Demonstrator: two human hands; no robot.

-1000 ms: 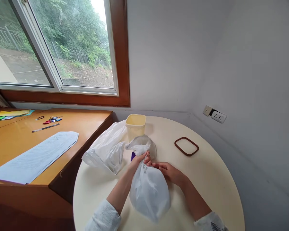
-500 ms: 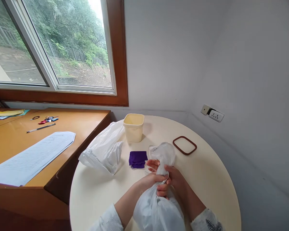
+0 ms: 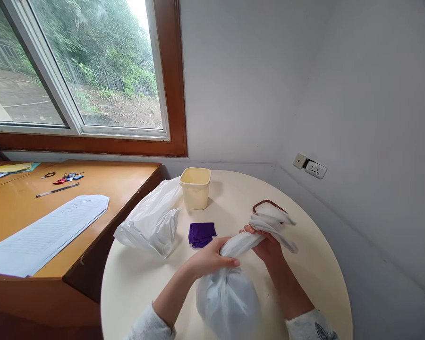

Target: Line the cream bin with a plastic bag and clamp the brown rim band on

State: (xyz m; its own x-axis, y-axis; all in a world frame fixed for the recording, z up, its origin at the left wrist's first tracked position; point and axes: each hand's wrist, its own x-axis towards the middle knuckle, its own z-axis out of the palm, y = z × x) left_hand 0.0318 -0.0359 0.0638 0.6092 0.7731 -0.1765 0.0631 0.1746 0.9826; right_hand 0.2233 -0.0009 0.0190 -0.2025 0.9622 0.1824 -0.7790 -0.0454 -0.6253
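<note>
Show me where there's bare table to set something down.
Bare patches on the table: between the yellow container and brown frame; between the right forearm and right rim; between the loose bag and left sleeve. Crowded: the middle, where the left hand and right hand grip the twisted bag beside the purple cloth.

Grey wall [image 3: 241,85], brown-framed window [image 3: 42,61] (trees [image 3: 106,47] outside), wooden desk [image 3: 122,186].

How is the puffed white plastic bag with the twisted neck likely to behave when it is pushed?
The bag would probably dent softly, because its film looks thin and creased. Its rounded body might roll or sway a little. The gathered top seems floppy, since its ends spread loosely.
</note>
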